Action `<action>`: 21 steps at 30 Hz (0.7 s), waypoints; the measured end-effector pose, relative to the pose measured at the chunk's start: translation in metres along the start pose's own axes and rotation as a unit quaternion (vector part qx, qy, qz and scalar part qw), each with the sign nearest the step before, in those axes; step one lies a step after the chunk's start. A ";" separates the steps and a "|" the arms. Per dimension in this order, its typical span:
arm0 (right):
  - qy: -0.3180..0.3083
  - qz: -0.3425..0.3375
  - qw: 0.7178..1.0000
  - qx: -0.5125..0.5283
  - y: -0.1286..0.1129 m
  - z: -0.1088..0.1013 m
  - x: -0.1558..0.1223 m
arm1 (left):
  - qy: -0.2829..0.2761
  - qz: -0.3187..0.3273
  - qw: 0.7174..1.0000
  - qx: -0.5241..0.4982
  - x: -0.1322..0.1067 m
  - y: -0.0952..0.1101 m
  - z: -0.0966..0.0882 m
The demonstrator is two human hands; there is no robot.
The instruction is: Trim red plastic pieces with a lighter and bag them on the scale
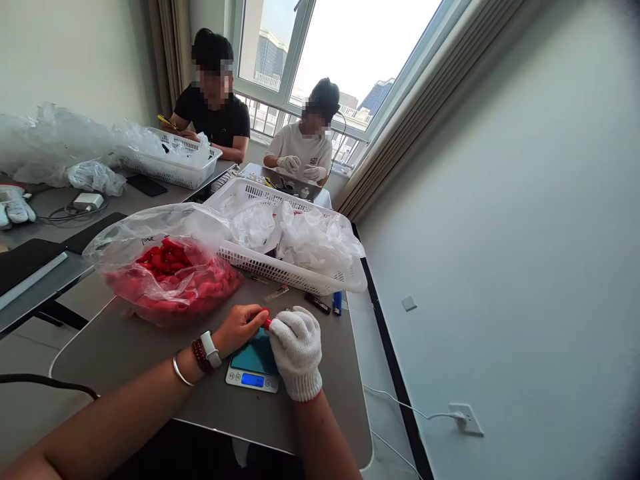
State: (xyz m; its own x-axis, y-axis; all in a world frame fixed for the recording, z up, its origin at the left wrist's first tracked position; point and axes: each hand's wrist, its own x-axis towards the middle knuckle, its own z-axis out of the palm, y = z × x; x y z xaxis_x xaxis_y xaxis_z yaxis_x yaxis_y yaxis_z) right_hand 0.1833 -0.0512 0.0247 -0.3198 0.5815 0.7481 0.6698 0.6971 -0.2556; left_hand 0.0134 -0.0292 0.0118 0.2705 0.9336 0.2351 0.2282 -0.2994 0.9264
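Note:
My bare left hand (240, 329), with a watch and bracelets on its wrist, and my right hand (297, 353), in a white knit glove, meet over a digital kitchen scale (253, 380). Between them, both hands pinch a small red piece (267, 323); most of it is hidden by my fingers. A teal pad (254, 352) lies on the scale, under my hands. To the left sits a clear plastic bag (173, 280) filled with red pieces. Behind my hands stands a white plastic basket (285, 270) holding crumpled clear bags.
A blue lighter (337, 303) and a dark stick (318, 303) lie by the basket. Two seated people (213, 100) (305, 140) work at the far end. Another white basket (173, 160), loose plastic, white gloves (15, 207) and a charger (89, 201) occupy the left table.

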 end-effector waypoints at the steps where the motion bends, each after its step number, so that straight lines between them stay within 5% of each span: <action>1: 0.002 0.000 1.000 0.005 0.001 0.000 0.000 | 0.000 0.003 1.000 -0.005 0.000 0.000 0.000; 5: 0.011 0.074 0.991 0.115 0.002 0.004 0.000 | 0.000 0.026 0.999 -0.039 -0.002 -0.001 0.003; 9: 0.000 0.180 0.952 0.247 -0.001 0.009 -0.003 | -0.008 0.035 0.998 -0.044 -0.002 0.001 0.002; 16: 0.009 0.054 0.993 0.108 -0.002 0.011 -0.003 | 0.024 0.032 0.998 0.043 -0.001 0.000 -0.001; 21: 0.001 0.112 0.983 0.144 0.000 0.011 -0.006 | 0.028 0.035 0.999 0.010 -0.001 -0.005 0.002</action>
State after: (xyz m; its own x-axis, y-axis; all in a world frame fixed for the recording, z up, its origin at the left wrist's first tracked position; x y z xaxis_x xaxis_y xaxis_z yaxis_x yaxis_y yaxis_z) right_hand 0.1778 -0.0500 0.0135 -0.1842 0.7329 0.6550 0.5049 0.6423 -0.5767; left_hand 0.0137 -0.0293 0.0068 0.2335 0.9195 0.3161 0.2289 -0.3680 0.9012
